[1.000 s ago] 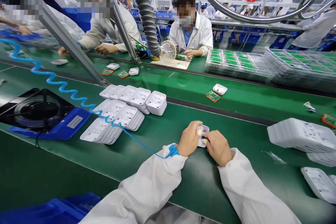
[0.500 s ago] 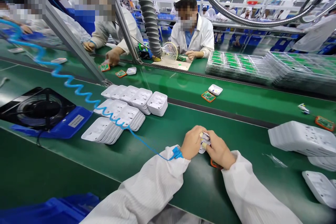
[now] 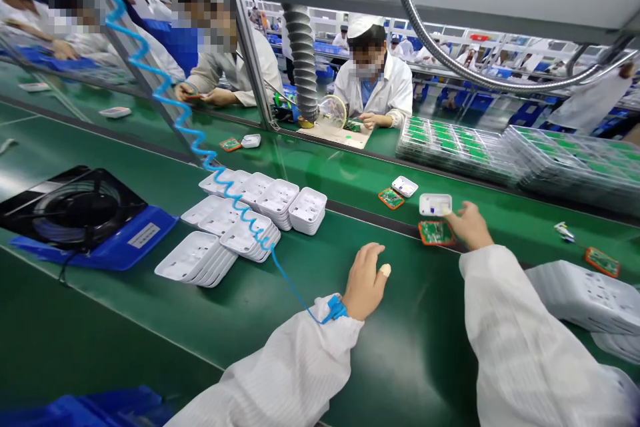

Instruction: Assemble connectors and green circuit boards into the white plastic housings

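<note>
My left hand [image 3: 367, 282] is open over the green work surface and holds nothing. Its fingers are loosely bent, and a pale finger cot covers the thumb tip. A blue wrist strap [image 3: 334, 309] with a coiled cord is on that wrist. Farther forward on the right, my right hand [image 3: 470, 225] grips the right edge of a small white plastic cover [image 3: 434, 205], with the thumb at its corner. Just below that cover, a green circuit board [image 3: 437, 233] with an orange rim lies at the belt's near edge. Another white cover [image 3: 405, 186] and orange-rimmed board [image 3: 391, 198] lie to the left.
Stacks of white plastic shells [image 3: 193, 257] stand at left, beside a black fan [image 3: 93, 207]. More shells [image 3: 593, 293] are stacked at right. Clear trays of boards [image 3: 450, 140] stand across the belt, where a co-worker [image 3: 373, 83] sits. A metal conduit [image 3: 440, 67] hangs overhead.
My hands have parted. The right hand has moved forward and right to the belt with the white cover, and the orange-rimmed board is there too. My left hand has opened.
</note>
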A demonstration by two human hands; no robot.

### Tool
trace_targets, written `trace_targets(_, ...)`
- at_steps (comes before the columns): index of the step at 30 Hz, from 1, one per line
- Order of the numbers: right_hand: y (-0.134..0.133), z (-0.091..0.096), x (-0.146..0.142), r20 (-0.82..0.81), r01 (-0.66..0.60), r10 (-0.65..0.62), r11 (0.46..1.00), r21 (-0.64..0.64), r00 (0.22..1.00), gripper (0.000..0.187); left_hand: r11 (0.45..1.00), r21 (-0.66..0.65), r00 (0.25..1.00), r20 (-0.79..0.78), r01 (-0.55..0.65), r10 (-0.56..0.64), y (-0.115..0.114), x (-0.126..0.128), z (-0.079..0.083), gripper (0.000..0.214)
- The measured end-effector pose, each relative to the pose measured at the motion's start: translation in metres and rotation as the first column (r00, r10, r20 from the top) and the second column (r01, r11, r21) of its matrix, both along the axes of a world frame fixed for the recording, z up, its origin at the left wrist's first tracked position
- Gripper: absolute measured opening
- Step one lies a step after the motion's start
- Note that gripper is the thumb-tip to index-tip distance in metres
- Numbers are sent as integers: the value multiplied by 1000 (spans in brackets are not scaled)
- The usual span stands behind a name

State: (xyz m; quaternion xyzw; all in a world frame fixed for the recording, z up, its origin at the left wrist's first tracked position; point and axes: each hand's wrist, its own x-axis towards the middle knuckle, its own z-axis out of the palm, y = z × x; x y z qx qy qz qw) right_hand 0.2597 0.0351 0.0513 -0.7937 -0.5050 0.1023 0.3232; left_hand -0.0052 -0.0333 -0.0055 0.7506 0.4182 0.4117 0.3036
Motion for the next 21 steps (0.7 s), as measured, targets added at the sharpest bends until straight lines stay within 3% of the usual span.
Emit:
trace_targets(2, 4, 11, 1, 77, 28, -29, 1000, 10, 997, 65, 1000, -5, 1000, -20, -3, 3, 0, -1, 1, 33)
trace_targets(4, -10, 7, -16, 94, -146, 144, 989, 18, 985, 62, 1000, -8, 999, -37, -3, 2, 0, -2, 2, 32)
trace_targets(7, -54, -28, -62, 116, -459, 455, 888, 10, 883, 52, 1000, -2, 999, -49, 11, -11, 0, -3, 2, 32)
trace_targets(9, -87, -57, -92, 174, -573, 566, 820, -16, 806, 47, 1000, 2, 998, -54, 23, -23, 0, -3, 1, 32)
trace_targets(12, -127, -86, -121, 298, -595, 562, 803, 24, 771, 43, 999, -8, 996, -72, 47, -47, -1, -1, -2, 29)
trace_targets(14, -142, -92, -129, 341, -604, 558, 796, 36, 756, 43, 997, -19, 993, -94, 69, -70, -2, 1, -5, 26)
trace_targets(21, -145, -73, -132, 281, -609, 586, 793, -6, 760, 36, 993, -36, 971, -207, 116, -121, -5, 7, -14, 21)
